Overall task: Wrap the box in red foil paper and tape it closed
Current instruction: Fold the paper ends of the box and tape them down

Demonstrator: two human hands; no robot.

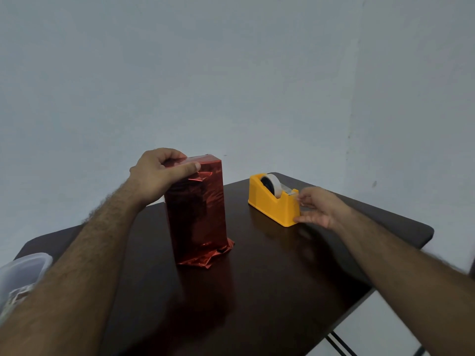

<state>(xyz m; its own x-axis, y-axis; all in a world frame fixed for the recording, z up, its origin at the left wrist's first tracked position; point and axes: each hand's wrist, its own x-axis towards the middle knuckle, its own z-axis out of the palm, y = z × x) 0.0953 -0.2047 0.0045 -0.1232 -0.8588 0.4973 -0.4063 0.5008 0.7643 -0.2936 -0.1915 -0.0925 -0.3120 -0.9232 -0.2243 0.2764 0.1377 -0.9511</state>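
I see the box (196,209) standing upright near the middle of the dark tabletop (270,278), already covered in red foil (205,255) that crumples out loose at its base. My left hand (159,176) grips the box's top left corner, fingers (169,156) curled over the top edge and thumb pressed flat along the front. My right hand (317,208) is at the cutter end of the yellow dispenser (272,201), fingertips pinching at the tape end, thumb against the dispenser's lower corner. The tape roll (271,183) sits in its cradle. A clear plastic container (20,273) lies at the tabletop's left edge.
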